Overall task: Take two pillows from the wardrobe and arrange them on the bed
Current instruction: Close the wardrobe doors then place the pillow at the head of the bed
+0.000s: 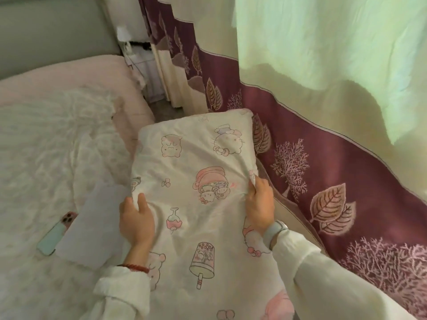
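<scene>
Curtain (323, 139): cream upper panel with a purple lower band carrying leaf and coral motifs, hanging along the right side of the bed.

Bed (46, 139): occupies the left of the view, covered in pale, rumpled fabric, with a pink section toward the grey headboard (53, 31).

Pillow (191, 172): 1 item observed, white case printed with pink cartoon figures. It is held lengthwise over the right edge of the bed, its far end near the curtain's purple band, its near end running toward the person's body.

White folded item (92, 225): lies on the bed just left of the pillow; its nature cannot be told.

Left hand (136, 224): grip closed around the pillow's left edge, fingers curled into the fabric. A red cord sits at the wrist.

Right hand (260, 204): grip pinching a bunched fold of the case at the pillow's right edge. A pale wristband is worn.

Phone (56, 233): lies flat on the bed, touching the white folded item's left side.
</scene>
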The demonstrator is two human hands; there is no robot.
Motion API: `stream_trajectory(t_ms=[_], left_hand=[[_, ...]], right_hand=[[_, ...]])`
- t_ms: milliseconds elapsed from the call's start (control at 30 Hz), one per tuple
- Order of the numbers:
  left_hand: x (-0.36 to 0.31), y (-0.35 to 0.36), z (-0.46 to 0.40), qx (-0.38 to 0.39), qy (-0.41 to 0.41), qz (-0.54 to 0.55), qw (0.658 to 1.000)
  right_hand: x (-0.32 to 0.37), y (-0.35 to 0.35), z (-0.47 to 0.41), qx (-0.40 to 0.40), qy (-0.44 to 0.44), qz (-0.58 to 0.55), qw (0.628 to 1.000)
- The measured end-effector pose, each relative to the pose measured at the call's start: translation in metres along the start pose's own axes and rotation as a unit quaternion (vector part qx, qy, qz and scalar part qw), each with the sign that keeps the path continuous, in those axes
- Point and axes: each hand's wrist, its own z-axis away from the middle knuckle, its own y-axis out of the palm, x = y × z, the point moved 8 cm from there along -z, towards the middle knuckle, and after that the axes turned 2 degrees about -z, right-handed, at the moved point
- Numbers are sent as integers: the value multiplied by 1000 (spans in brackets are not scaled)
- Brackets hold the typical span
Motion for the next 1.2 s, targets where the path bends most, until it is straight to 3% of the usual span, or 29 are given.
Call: stream_trajectory(t_ms=[400,800,1200], left_hand=[[-37,19,-77,-100,-25,15,995],[-61,81,-302,-152,-123,-17,980],[-73,139,-491,-206,-190,-3,960]], right_hand=[[64,67,-128,54,-59,-1,997],[237,244,-341,123,-112,14,986],[361,407,-504,182,-177,2,967]])
